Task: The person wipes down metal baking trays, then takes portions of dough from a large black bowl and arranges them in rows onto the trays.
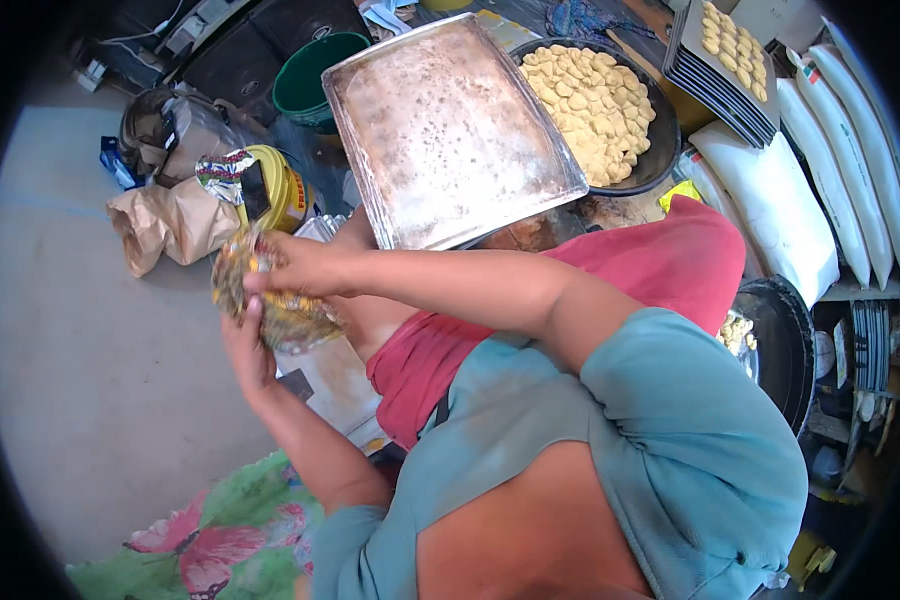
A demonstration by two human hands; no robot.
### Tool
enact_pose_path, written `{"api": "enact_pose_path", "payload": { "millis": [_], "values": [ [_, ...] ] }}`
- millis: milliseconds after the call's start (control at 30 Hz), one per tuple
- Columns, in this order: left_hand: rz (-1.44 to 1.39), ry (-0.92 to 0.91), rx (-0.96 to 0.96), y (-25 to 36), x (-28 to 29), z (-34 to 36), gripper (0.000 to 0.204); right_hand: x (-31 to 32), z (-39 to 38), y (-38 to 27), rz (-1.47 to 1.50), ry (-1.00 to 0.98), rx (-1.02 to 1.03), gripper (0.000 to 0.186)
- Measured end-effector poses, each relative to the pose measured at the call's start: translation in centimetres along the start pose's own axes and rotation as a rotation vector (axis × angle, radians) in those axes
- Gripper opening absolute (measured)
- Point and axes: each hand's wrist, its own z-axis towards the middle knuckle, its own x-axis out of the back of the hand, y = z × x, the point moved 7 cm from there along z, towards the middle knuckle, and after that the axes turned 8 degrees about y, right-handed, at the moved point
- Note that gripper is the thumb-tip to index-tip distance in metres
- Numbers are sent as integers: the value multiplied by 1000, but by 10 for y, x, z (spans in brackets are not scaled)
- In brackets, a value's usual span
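Note:
A crumpled, multicoloured patterned cloth (300,322) is held between my two hands at the middle left. My right hand (285,262) grips its upper part with bent fingers, my arm reaching across from the right. My left hand (250,345) holds it from below, its thumb raised against the cloth. Beyond them a worn, empty metal baking tray (455,130) lies tilted above my legs. Behind that tray's right edge a black round basin (660,110) holds several pale dough pieces (585,105).
Stacked dark trays (692,85) with dough pieces stand upper right, beside white sacks (745,195). Another black basin (785,360) sits at my right. A green bucket (310,85), yellow tub (285,190) and paper bag (175,225) are upper left. A butterfly-patterned cloth (215,545) covers the lower-left floor.

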Motion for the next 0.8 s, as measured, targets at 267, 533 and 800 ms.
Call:
{"api": "enact_pose_path", "payload": {
  "millis": [267, 533, 800],
  "values": [
    [1128, 741, -78, -31, 145, -41, 57, 218, -35, -73, -799, 576, 187, 79],
    [289, 66, 209, -157, -109, 77, 59, 438, -114, -23, -1239, 821, -201, 76],
    [-184, -9, 246, -183, -175, 74, 61, 441, -99, -13, -1136, 620, -286, 73]
  ]
}}
